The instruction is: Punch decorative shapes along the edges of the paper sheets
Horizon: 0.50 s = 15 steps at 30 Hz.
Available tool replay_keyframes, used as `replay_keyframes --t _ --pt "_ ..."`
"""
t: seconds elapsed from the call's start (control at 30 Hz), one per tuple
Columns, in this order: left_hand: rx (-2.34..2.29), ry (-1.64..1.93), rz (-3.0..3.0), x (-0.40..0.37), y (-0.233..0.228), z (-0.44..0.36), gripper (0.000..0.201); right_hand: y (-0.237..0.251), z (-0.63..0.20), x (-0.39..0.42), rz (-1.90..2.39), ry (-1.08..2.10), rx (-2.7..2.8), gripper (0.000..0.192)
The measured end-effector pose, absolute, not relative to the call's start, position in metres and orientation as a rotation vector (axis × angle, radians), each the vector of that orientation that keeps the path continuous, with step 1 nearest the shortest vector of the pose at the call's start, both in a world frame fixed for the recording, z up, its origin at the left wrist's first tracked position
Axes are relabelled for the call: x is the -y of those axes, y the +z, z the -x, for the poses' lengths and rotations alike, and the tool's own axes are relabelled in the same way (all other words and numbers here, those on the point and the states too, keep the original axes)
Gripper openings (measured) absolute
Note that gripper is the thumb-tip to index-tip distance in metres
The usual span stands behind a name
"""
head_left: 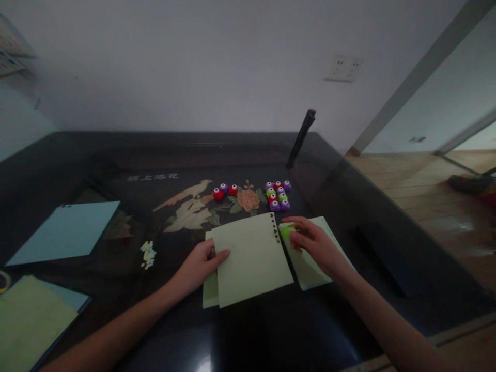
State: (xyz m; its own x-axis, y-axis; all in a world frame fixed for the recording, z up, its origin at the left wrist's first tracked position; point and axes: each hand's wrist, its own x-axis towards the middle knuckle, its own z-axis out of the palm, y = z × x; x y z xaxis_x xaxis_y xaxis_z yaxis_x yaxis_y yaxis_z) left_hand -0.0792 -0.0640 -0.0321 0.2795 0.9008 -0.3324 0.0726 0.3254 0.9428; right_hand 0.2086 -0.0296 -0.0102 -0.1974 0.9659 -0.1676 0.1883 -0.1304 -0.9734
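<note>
My left hand pinches the left edge of a pale green sheet of paper, thumb on top, with another sheet partly showing beneath. Small dark cut-out shapes run down the sheet's upper right edge. Just right of that edge, my right hand has its fingers closed around a bright green paper punch, partly hidden by the fingers. Below this hand lies a pale green pad of paper. Beyond the sheet stand several small red, purple and green punches with eye-like tops, and a smaller group of punches sits further left.
Tiny paper cut-outs lie in a pile left of my left hand. Blue paper and yellow-green paper rest at the left, beside a partly visible tape roll. A dark upright stick rises at the table's back.
</note>
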Motion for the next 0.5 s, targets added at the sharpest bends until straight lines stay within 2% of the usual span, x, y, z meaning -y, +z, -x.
replay_keyframes --t 0.1,0.3,0.5 --pt "-1.181 0.752 -1.105 0.064 -0.029 0.080 0.036 -0.009 -0.215 0.019 1.300 1.296 1.449 0.033" --pt "-1.210 0.826 -1.096 0.059 -0.023 0.088 0.046 -0.014 -0.237 -0.033 1.385 1.008 1.579 0.042" --pt "-1.218 0.860 -1.044 0.059 -0.023 0.095 0.051 -0.035 -0.255 -0.089 1.522 0.610 1.692 0.025"
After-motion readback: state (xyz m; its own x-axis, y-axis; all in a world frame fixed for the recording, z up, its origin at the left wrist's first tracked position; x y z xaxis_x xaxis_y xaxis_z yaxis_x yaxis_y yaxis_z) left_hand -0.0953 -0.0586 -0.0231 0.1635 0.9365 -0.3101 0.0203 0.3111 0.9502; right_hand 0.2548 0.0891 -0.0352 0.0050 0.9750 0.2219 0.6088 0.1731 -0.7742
